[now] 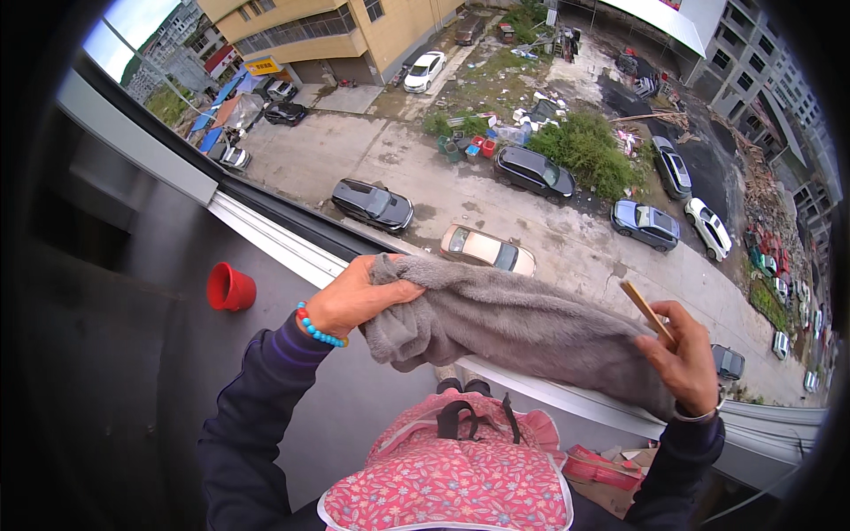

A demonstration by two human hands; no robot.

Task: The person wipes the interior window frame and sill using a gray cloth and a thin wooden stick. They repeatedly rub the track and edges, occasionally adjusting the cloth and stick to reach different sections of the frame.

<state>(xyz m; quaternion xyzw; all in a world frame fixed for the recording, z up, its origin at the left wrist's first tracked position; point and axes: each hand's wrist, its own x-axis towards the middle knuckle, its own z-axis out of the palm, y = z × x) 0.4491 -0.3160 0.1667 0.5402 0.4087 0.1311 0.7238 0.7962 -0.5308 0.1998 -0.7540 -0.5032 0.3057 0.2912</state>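
Observation:
A grey plush cloth (524,318) stretches between my two hands over the window sill. Its bunched left end is gripped between the thumb and fingers of my left hand (352,299), which has a blue bead bracelet at the wrist. At the right end is my right hand (687,358), with a thin wooden stick (645,310) held in its fingers, pointing up and left. The cloth runs behind or under that hand; its hold there is partly hidden. I wear a pink floral apron (451,471).
A red plastic cup (231,287) stands on the grey surface at the left. The white window track (279,229) crosses diagonally below the open window. Cardboard (604,471) lies at the lower right. Far below, cars stand along a paved road (425,166).

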